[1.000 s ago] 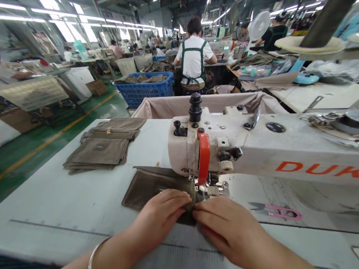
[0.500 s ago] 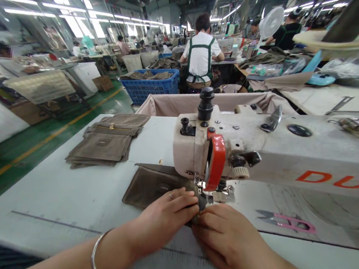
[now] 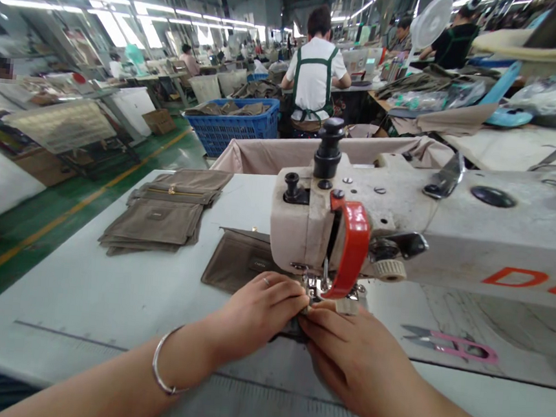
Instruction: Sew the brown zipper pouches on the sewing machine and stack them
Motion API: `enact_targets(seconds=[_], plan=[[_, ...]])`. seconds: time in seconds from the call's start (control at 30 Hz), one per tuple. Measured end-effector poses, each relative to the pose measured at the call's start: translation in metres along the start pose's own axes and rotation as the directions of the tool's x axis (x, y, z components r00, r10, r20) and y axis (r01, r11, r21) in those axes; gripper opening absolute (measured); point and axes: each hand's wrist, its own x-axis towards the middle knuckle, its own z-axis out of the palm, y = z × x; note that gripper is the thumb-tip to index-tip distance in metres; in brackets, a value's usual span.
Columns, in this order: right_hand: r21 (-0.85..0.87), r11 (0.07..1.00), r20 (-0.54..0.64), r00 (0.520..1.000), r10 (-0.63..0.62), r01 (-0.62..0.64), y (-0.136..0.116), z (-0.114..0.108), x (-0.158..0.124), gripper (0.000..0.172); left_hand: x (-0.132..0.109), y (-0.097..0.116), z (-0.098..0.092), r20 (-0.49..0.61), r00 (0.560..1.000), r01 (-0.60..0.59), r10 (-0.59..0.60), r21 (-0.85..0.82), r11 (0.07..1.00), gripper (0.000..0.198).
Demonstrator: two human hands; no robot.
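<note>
Olive-brown cloth is what both hands work on: a flat fabric piece (image 3: 240, 262) lies on the white counter (image 3: 80, 301), and its near edge goes under the head of the sewing machine (image 3: 402, 232). The left hand (image 3: 259, 311) has its fingers curled and closed, and it pinches the near edge of the fabric piece just in front of the presser foot (image 3: 317, 288). The right hand (image 3: 357, 355) comes from the other side with its fingers also closed on the same edge, so the fingertips of the two hands touch each other. A silver bracelet (image 3: 163, 367) is on the left wrist. A red guard (image 3: 352, 254) hangs on the front of the machine, directly above the fingers. To the left, well apart, a stack of similar pieces (image 3: 160, 221) rests on the counter. Pink thread snips (image 3: 451, 344) lie to the right, under the machine arm. Farther behind, a person in a white shirt (image 3: 316, 75) sits with the back to the camera, near a blue basket (image 3: 236, 127).
</note>
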Motion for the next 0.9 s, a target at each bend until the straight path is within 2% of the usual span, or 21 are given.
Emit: enact_targets(seconds=[0.1,0.2,0.27,0.37,0.47,0.57,0.9], plan=[[0.001,0.999,-0.022,0.999,-0.036,0.036,0.000,-0.003,-0.004,0.027,-0.004,0.002,0.000,-0.102,0.991,-0.086,0.087,0.020,0.996,0.020],[0.044,0.998,-0.059,0.997,-0.046,0.049,0.000,-0.008,-0.009,0.024,-0.005,0.002,-0.001,-0.138,0.984,-0.116,0.115,-0.005,0.993,0.021],[0.068,0.997,-0.083,0.996,-0.029,0.034,0.002,-0.010,-0.011,0.022,-0.004,0.002,-0.001,-0.139,0.985,-0.108,0.103,-0.027,0.994,0.021],[0.010,1.000,-0.122,0.993,-0.001,0.002,0.005,-0.009,-0.011,0.027,-0.002,0.003,-0.002,-0.137,0.987,-0.090,0.086,-0.020,0.996,0.020],[-0.047,0.998,-0.098,0.995,0.024,-0.029,0.008,-0.005,-0.008,0.035,-0.002,0.005,-0.001,-0.148,0.987,-0.060,0.062,0.016,0.998,0.019],[-0.055,0.998,-0.079,0.996,0.039,-0.044,0.008,-0.001,-0.006,0.036,-0.003,0.004,0.000,-0.162,0.985,-0.057,0.061,0.027,0.998,0.019],[-0.129,0.985,-0.072,0.992,0.106,-0.115,0.010,0.004,-0.001,0.038,0.012,-0.016,0.000,-0.105,0.994,-0.013,0.013,-0.004,1.000,0.022]])
